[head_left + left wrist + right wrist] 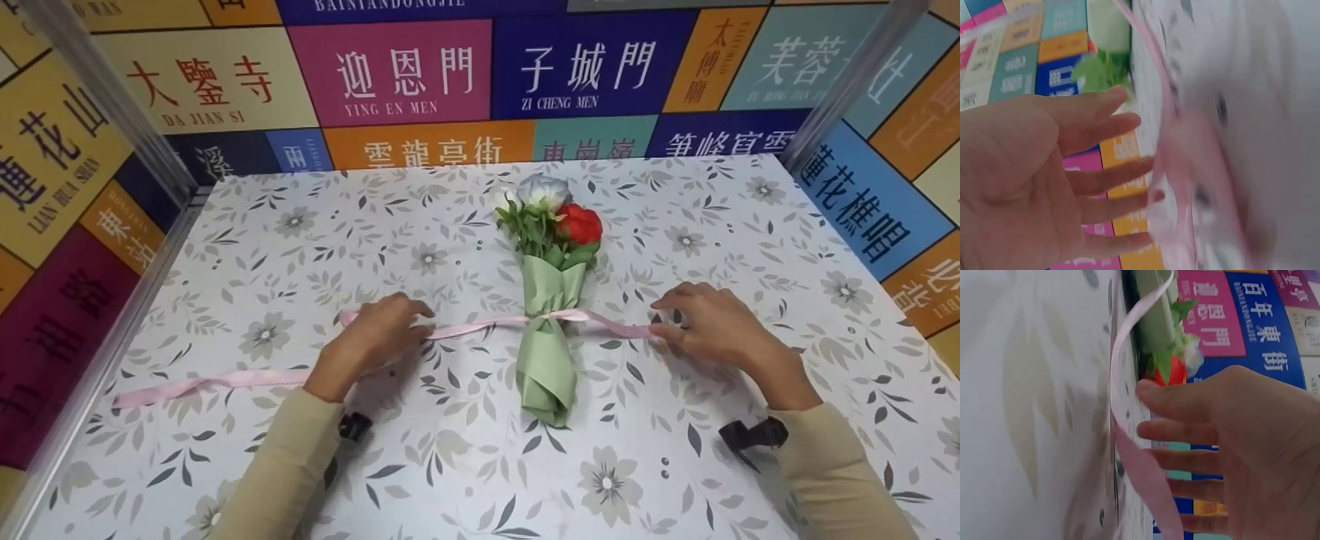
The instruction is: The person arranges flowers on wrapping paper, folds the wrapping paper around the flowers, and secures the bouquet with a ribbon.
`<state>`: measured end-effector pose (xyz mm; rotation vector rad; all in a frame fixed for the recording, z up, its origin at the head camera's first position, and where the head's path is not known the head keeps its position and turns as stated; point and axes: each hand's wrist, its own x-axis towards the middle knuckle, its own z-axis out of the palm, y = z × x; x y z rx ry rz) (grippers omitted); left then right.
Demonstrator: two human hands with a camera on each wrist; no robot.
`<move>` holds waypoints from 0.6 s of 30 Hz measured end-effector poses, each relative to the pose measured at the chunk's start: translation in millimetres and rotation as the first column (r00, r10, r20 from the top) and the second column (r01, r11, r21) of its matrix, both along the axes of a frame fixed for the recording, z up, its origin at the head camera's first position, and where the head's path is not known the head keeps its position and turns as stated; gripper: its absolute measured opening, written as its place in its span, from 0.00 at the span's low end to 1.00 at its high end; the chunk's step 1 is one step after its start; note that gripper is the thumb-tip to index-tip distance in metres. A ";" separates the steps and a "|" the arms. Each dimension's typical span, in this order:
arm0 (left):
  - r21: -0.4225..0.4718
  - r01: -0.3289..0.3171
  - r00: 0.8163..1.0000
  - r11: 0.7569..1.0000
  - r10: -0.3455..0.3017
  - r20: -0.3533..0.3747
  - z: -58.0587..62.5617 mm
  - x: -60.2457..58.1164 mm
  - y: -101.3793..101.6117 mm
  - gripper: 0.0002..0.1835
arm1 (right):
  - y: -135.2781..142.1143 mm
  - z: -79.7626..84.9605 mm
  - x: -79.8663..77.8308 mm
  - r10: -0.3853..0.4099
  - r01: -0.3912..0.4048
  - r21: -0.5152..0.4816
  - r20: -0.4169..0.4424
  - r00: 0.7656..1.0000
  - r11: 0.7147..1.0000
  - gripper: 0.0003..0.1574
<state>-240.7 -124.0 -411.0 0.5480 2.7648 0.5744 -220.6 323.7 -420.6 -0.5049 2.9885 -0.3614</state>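
A small bouquet lies on the table, its green wrapping paper (548,375) gathered at the waist. A white flower (543,192) and a red flower (580,224) show at its top. Pink ribbon (480,328) is tied round the waist and runs out to both sides. Over the left stretch hovers my left hand (379,334), its fingers spread and loosely bent in the left wrist view. My right hand (712,319) is at the right ribbon end (1148,481), fingers relaxed and apart, with no grip on it in the right wrist view.
The table (450,465) has a leaf-patterned white cover. A long ribbon tail (210,381) trails to the left. Panels printed with characters (390,71) stand behind and at the sides. Each forearm wears a dark strap, the right one (754,435) plainly visible.
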 end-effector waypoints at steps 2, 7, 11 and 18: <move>0.036 0.042 0.998 0.999 -0.040 -0.044 -4.7 1.2 12.2 0.16 | -9.3 -1.7 2.8 0.028 -0.029 -0.035 -0.031 0.999 0.999 0.24; 0.075 0.045 0.993 0.996 -0.036 -0.110 -17.3 -1.8 40.5 0.14 | -23.4 -8.5 5.9 0.083 -0.088 -0.059 -0.082 0.993 0.994 0.20; 0.034 0.002 0.994 0.999 0.002 -0.108 -21.4 -6.0 54.1 0.15 | -27.9 -18.3 3.0 0.088 -0.094 -0.056 -0.092 0.992 0.994 0.17; 0.112 -0.048 0.995 0.993 0.057 -0.079 -20.9 -12.0 61.6 0.05 | -31.3 -21.5 -4.3 0.055 -0.064 -0.087 -0.103 0.993 0.994 0.04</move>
